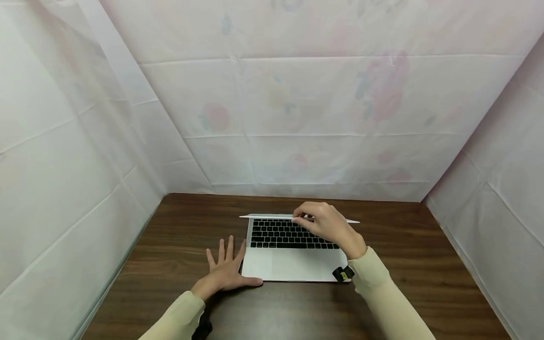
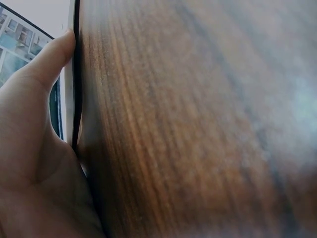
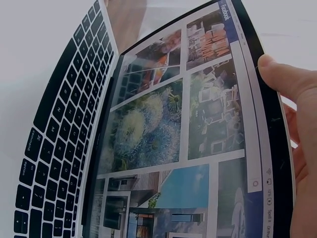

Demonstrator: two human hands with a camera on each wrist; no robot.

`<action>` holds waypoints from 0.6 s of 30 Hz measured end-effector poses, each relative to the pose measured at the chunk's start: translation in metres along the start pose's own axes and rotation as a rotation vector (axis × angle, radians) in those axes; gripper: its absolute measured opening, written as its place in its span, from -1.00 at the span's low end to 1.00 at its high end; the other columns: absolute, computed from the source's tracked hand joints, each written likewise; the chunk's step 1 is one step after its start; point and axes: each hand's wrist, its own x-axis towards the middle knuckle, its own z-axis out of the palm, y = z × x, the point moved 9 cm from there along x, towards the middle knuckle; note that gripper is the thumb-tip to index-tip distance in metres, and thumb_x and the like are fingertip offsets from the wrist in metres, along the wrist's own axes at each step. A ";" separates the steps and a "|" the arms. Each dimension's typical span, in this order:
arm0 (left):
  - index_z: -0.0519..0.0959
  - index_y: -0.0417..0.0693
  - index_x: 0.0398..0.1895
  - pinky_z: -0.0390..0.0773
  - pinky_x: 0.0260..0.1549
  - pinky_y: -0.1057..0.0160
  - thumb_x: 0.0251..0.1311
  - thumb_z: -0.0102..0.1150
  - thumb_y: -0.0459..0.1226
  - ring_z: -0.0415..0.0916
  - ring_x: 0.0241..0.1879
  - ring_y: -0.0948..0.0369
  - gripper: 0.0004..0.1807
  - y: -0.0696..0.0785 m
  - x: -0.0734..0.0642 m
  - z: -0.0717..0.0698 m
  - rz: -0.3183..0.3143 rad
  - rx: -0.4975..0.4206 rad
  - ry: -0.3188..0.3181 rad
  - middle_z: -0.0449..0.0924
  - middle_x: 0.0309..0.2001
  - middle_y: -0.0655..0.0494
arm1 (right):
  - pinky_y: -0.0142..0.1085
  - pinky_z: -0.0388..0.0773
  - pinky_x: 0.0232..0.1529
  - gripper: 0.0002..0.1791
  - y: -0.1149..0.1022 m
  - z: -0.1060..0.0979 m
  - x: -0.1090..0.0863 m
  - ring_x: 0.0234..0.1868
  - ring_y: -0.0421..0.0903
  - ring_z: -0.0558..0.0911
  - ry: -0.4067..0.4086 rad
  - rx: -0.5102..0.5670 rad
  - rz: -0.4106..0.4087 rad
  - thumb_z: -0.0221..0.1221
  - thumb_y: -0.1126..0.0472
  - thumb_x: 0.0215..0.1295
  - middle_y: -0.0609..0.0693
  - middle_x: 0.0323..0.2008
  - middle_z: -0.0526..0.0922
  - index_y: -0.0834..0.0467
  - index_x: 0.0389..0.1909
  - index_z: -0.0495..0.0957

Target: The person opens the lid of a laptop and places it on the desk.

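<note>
A silver laptop [image 1: 297,264] with black keys sits partly opened on the wooden table. My right hand [image 1: 325,221] pinches the top edge of its lid, thumb on the screen side and fingers behind. The lit laptop screen [image 3: 143,124] shows a page of pictures in the right wrist view. My left hand [image 1: 227,271] lies spread at the laptop's front left corner, its fingers straight on the table along the left side. Its thumb [image 2: 62,47] rests on the laptop's front edge.
Dark wooden table [image 1: 170,245] surrounds the laptop. White sheets with faint fruit prints hang behind it as a back wall [image 1: 297,118], and more white sheeting [image 1: 63,179] closes the left and right sides. A small black device [image 1: 343,274] is at the right wrist.
</note>
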 end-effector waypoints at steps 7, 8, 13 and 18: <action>-0.17 0.18 0.71 -0.84 0.27 -0.46 -0.34 0.15 0.71 -0.68 0.60 -0.27 0.56 -0.004 0.003 0.002 -0.014 0.002 -0.006 -0.57 0.66 -0.19 | -0.36 0.65 -0.28 -0.94 0.001 0.000 0.002 -0.28 -0.26 0.71 -0.009 0.010 0.000 0.36 0.16 0.36 -0.14 -0.28 0.76 0.02 -0.20 0.73; -0.16 0.17 0.71 -0.83 0.27 -0.47 -0.34 0.16 0.71 -0.68 0.60 -0.28 0.56 -0.004 0.003 0.003 -0.013 0.002 -0.003 -0.56 0.66 -0.20 | -0.36 0.66 -0.28 -0.95 0.002 0.000 0.003 -0.29 -0.27 0.71 -0.013 0.014 0.005 0.36 0.15 0.37 -0.15 -0.28 0.76 0.02 -0.20 0.72; -0.14 0.14 0.71 -0.77 0.27 -0.52 -0.28 0.21 0.66 -0.62 0.61 -0.31 0.53 -0.003 0.001 0.000 -0.017 0.014 -0.006 -0.53 0.66 -0.23 | -0.36 0.67 -0.27 -0.95 0.007 0.003 0.003 -0.29 -0.30 0.69 -0.037 0.029 0.039 0.33 0.11 0.41 -0.18 -0.28 0.75 -0.02 -0.21 0.72; -0.14 0.14 0.71 -0.79 0.26 -0.51 -0.28 0.19 0.67 -0.63 0.61 -0.30 0.53 -0.002 0.000 -0.001 -0.012 0.007 -0.005 -0.53 0.66 -0.23 | -0.27 0.70 -0.24 -0.90 0.010 0.004 0.004 -0.28 -0.30 0.69 -0.051 0.046 0.059 0.29 0.08 0.45 -0.18 -0.27 0.75 -0.02 -0.20 0.73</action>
